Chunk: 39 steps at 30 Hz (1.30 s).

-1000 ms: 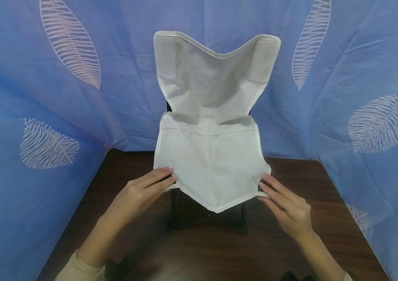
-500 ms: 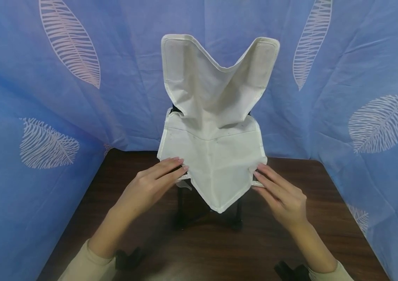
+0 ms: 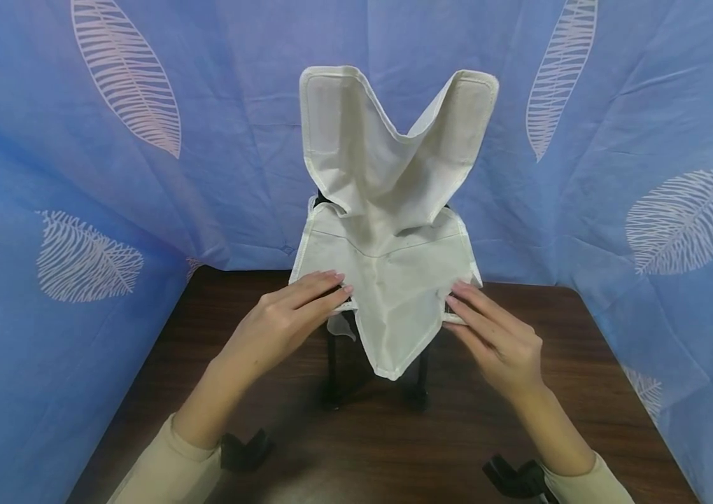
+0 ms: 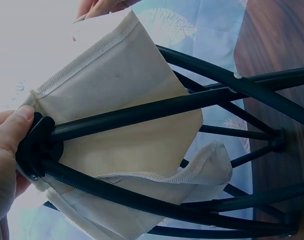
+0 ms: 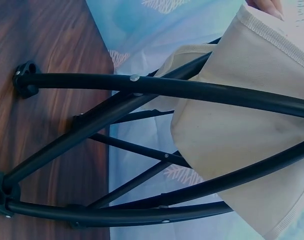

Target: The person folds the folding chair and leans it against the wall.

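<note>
A small folding chair stands in front of me, its white fabric seat [image 3: 387, 294] sagging along the middle and its white backrest [image 3: 394, 168] bent into a V at the top. My left hand [image 3: 277, 318] grips the seat's front left corner. In the left wrist view, the thumb lies by the black plastic joint [image 4: 39, 145] there. My right hand [image 3: 501, 343] grips the front right corner, fingertips on the upper side. Black crossed tube legs [image 5: 192, 90] show under the seat in the right wrist view. The palms' undersides are hidden in the head view.
The chair's feet [image 5: 26, 80] are at the dark wooden table [image 3: 356, 455]. Blue cloth with white leaf prints [image 3: 217, 105] hangs behind and at both sides. Black wrist mounts [image 3: 245, 451] stick out from the sleeves.
Both hands have drawn inward toward each other with the seat corners and risen a little. The seat has narrowed, the backrest's dip has deepened, and the legs stand closer together.
</note>
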Each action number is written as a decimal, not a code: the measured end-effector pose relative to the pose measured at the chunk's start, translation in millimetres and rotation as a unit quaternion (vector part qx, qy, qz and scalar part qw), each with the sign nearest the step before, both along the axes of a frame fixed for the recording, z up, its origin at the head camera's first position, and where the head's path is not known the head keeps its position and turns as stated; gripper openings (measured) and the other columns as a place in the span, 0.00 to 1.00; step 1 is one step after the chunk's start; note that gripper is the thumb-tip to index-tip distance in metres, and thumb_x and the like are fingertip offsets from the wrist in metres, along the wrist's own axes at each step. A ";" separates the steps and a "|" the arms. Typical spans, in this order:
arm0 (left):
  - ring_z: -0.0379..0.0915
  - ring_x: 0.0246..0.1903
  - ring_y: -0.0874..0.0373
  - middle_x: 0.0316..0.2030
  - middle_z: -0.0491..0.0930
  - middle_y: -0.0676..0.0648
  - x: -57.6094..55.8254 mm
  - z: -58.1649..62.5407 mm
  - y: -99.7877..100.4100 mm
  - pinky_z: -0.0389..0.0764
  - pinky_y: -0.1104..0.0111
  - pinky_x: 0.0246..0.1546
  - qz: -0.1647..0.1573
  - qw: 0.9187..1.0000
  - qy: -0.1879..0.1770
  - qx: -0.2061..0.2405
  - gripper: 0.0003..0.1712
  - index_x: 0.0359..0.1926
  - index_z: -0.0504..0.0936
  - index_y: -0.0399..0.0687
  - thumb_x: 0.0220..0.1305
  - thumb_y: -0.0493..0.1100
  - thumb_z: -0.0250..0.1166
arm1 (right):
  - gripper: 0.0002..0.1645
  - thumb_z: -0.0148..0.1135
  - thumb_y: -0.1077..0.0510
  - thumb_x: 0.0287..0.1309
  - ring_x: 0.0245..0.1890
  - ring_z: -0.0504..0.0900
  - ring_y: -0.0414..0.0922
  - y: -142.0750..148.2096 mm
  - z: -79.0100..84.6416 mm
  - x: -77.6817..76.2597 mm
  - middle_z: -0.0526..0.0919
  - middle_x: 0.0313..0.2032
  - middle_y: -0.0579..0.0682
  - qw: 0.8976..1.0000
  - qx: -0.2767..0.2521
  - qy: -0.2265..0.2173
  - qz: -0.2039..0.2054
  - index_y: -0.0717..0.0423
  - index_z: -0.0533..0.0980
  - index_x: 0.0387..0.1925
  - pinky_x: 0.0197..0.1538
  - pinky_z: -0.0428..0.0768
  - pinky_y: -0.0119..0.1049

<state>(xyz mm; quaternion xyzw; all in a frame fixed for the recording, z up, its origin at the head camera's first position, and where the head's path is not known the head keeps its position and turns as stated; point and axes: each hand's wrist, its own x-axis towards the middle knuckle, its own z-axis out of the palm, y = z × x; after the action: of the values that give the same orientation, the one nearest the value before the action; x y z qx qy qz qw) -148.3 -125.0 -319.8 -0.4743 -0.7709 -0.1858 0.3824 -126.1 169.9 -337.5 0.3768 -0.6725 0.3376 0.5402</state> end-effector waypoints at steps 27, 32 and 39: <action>0.80 0.54 0.54 0.50 0.84 0.45 -8.8 15.4 44.9 0.79 0.69 0.58 0.003 0.998 0.052 0.017 0.16 0.53 0.83 0.45 0.64 0.39 0.65 | 0.17 0.66 0.56 0.59 0.47 0.86 0.55 -21.5 14.3 -16.7 0.86 0.38 0.68 0.999 0.016 -0.007 0.035 0.71 0.84 0.35 0.58 0.81 0.34; 0.80 0.53 0.54 0.50 0.84 0.45 -8.8 16.1 47.6 0.79 0.68 0.58 0.001 0.998 0.054 0.019 0.17 0.54 0.82 0.45 0.64 0.39 0.65 | 0.17 0.66 0.56 0.59 0.51 0.85 0.49 -25.2 14.9 -17.8 0.86 0.38 0.67 0.999 0.022 -0.013 0.036 0.70 0.85 0.36 0.59 0.80 0.33; 0.80 0.54 0.54 0.51 0.84 0.45 -8.3 17.4 51.4 0.78 0.68 0.60 0.009 0.999 0.052 0.010 0.18 0.55 0.81 0.44 0.65 0.36 0.63 | 0.17 0.66 0.56 0.59 0.52 0.84 0.47 -29.6 15.6 -18.7 0.86 0.39 0.66 0.999 0.029 -0.015 0.035 0.69 0.85 0.36 0.60 0.80 0.32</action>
<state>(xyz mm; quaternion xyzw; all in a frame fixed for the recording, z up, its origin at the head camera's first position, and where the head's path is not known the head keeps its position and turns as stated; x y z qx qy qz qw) -156.6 -73.6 -302.4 -0.4726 -0.7526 -0.1651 0.4278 -144.8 140.3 -321.9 0.4103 -0.6767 0.3424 0.5065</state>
